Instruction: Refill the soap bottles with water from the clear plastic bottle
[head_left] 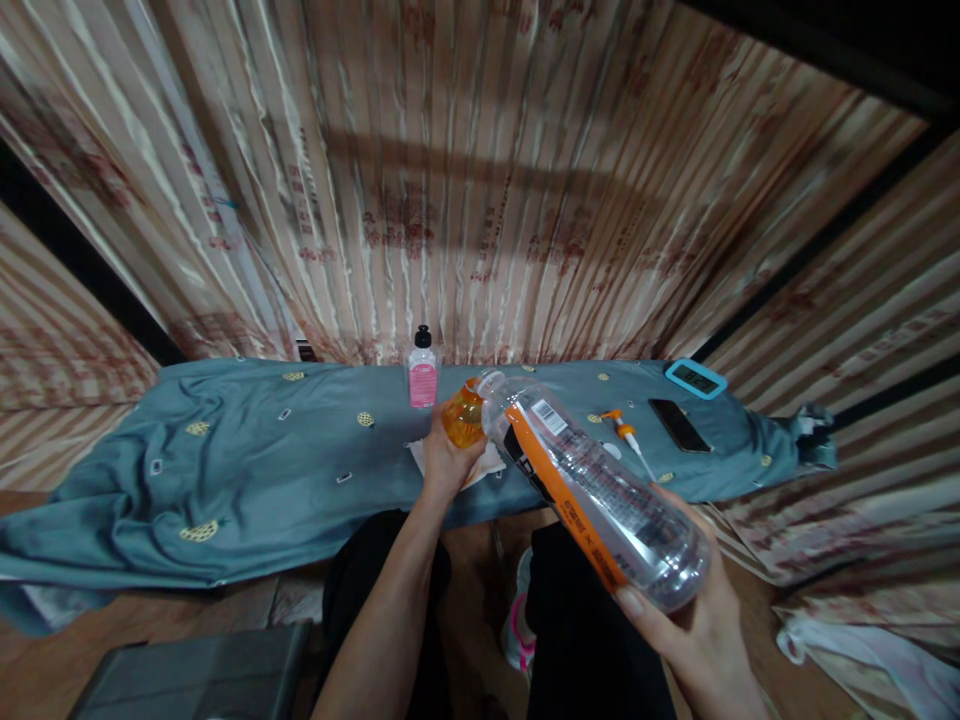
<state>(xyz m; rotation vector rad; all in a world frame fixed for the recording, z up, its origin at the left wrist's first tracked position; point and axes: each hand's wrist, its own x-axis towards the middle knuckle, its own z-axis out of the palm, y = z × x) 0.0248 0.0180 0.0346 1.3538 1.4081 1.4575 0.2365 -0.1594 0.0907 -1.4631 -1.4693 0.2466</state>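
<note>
Right hand (694,620) wraps the base of the clear bottle (600,490), tilted with its open mouth up-left, touching the orange bottle's (463,415) rim. Left hand (444,462) is closed around the orange bottle from below, just above the white cloth (491,462) on the blue sheet (247,460). Pink bottle (422,375) stands just behind; pump (628,435), phone (679,424) to the right.
</note>
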